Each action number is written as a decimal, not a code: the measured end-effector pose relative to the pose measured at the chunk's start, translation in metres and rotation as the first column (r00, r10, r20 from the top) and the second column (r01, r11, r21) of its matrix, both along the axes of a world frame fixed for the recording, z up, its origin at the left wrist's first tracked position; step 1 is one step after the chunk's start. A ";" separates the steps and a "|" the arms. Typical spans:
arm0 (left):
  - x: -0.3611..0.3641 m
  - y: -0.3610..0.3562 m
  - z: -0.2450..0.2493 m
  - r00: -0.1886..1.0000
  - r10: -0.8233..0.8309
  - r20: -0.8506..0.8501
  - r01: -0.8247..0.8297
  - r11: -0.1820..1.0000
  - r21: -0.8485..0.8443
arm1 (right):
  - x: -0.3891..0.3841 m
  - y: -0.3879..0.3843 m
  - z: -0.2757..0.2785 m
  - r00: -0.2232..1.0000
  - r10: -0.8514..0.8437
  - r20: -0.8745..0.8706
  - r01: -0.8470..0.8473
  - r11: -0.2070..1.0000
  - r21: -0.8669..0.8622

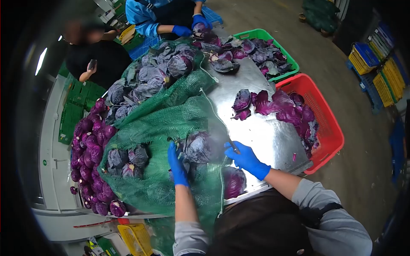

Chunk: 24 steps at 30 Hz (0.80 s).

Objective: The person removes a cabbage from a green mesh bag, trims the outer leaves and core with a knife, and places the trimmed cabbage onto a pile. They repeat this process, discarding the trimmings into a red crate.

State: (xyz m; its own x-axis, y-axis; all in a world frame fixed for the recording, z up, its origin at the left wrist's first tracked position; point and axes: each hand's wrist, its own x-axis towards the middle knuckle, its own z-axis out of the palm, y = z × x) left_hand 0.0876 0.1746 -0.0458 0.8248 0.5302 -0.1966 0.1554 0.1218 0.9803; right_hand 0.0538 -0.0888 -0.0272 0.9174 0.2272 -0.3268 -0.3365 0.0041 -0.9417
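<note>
My left hand [177, 164], in a blue glove, is cupped against the left side of a red cabbage [198, 147] with grey-purple outer leaves. Its fingers point up and partly disappear behind the cabbage. My right hand [250, 161], also gloved in blue, is closed around the dark handle of a knife [233, 146]; the blade is blurred and hard to make out. Under the cabbage spreads a green mesh bag [171, 115] with more cabbages inside. Another red cabbage [235, 181] lies on the metal table [273, 147] just below my right hand.
Peeled cabbages [92, 149] are heaped at the left; unpeeled ones [149, 77] lie farther back. A red crate [326, 128] and a green crate [294, 64] hold loose leaves at the right. Across the table, a co-worker's gloved hands [192, 25] handle a cabbage. Another person [100, 59] stands at the left.
</note>
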 end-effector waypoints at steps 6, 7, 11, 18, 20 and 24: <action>-0.020 -0.078 0.022 0.912 -0.390 0.126 0.385 0.921 0.061 | 0.002 0.006 -0.055 0.991 -0.130 0.040 0.117 0.963 0.242; -0.035 -0.095 0.038 0.884 -0.451 0.123 0.396 0.861 0.318 | 0.000 -0.016 -0.032 0.903 -0.001 -0.429 0.194 0.893 0.405; -0.079 -0.150 0.104 0.779 -0.626 0.026 0.374 0.498 0.782 | -0.020 -0.043 -0.034 0.880 -0.141 -0.454 0.425 0.661 0.619; -0.085 -0.203 0.079 0.691 -0.721 0.047 0.639 0.641 0.426 | -0.028 -0.133 0.085 0.950 -0.248 -0.191 0.241 0.969 -0.059; -0.081 -0.219 0.063 0.696 -0.716 -0.045 0.572 0.516 0.638 | -0.027 -0.137 0.041 0.970 -0.239 -0.032 0.239 0.971 -0.005; -0.053 -0.230 0.052 0.669 -0.726 -0.160 0.627 0.435 0.646 | -0.022 -0.137 0.036 0.943 -0.263 -0.205 0.289 0.951 0.109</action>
